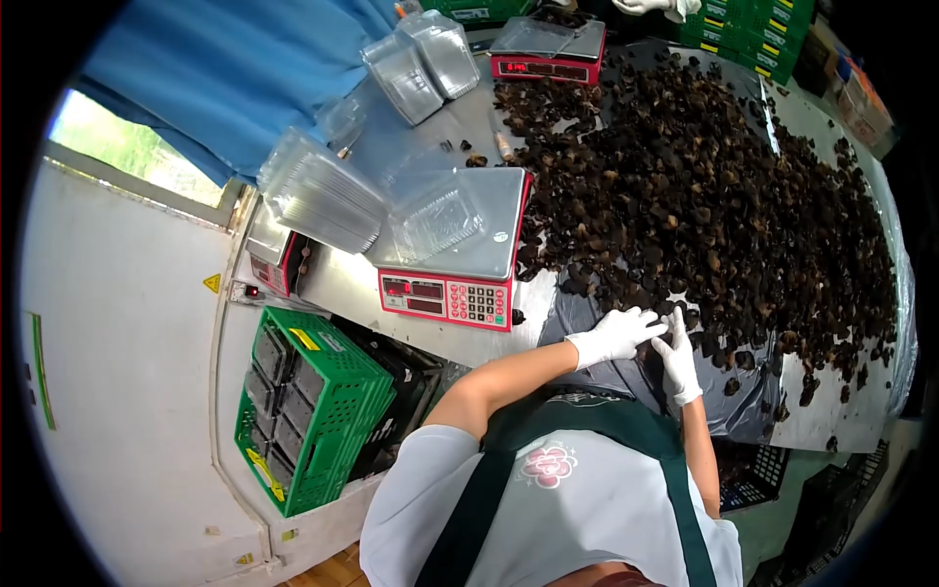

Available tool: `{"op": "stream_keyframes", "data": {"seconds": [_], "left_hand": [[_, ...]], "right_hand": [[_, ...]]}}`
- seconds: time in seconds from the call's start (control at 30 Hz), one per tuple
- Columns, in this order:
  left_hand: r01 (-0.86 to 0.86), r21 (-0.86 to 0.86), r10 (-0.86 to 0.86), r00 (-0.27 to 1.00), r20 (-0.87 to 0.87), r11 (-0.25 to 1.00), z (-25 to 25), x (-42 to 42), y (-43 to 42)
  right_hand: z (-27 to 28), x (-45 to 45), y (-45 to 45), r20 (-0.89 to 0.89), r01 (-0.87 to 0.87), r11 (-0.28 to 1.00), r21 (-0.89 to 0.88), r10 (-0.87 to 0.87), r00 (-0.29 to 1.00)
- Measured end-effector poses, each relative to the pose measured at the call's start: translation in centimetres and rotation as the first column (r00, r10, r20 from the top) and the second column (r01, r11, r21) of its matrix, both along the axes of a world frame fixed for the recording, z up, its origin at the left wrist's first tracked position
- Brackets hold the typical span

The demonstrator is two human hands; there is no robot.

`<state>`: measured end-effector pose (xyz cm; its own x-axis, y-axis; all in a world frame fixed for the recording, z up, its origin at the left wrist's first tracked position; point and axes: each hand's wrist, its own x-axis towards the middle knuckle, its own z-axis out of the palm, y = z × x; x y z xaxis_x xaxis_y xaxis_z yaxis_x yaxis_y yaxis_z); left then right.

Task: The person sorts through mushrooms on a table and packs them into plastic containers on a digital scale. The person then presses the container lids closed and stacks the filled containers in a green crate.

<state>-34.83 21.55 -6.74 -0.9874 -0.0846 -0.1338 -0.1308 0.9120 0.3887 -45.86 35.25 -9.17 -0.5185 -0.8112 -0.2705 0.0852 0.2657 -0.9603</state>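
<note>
A broad heap of dark brown, curled pieces that look like dried wood ear mushrooms (704, 186) covers the table. At its near edge, my left hand (616, 337) in a white glove reaches in from the left, its fingers stretched over a few pieces. Close beside it, my right hand (678, 364), also gloved in white, points up toward the heap with finger and thumb apart. The fingertips of both hands nearly meet among the mushrooms. Whether a small piece lies between them is hidden. Grey plastic sheeting (577, 318) lies beneath the hands.
Left of the heap stands a red scale (445, 298) with a clear plastic tray (437, 223) on it. Stacked clear trays (323, 191) lean beside it. Another scale (546, 68) is at the back, near a gloved hand (657, 6) of another person. A green crate (337, 406) holds dark containers.
</note>
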Motion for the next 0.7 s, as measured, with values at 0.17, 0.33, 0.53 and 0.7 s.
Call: {"op": "stream_keyframes", "data": {"seconds": [0.17, 0.33, 0.53, 0.7], "left_hand": [[-0.088, 0.074, 0.097, 0.986, -0.132, 0.993, -1.8, 0.6, -0.8], [-0.218, 0.402, 0.316, 0.929, -0.195, 0.889, -0.1, 2.0, -2.3], [-0.302, 0.512, 0.540, 0.731, -0.417, 0.804, 7.6, 5.5, -7.3], [-0.495, 0.271, 0.516, 0.466, -0.719, 0.825, 11.5, 12.3, -16.2]], "right_hand": [[1.8, -0.6, -0.7, 0.040, 0.002, 1.000, -0.006, -0.002, 0.999], [2.1, -1.0, -0.6, -0.069, 0.045, 0.998, 0.034, -0.043, 0.997], [3.3, -0.8, 0.6, -0.255, 0.041, 0.987, 0.158, 0.001, 0.967], [3.6, -0.7, 1.5, -0.256, 0.050, 0.993, 0.107, -0.021, 0.966]]}}
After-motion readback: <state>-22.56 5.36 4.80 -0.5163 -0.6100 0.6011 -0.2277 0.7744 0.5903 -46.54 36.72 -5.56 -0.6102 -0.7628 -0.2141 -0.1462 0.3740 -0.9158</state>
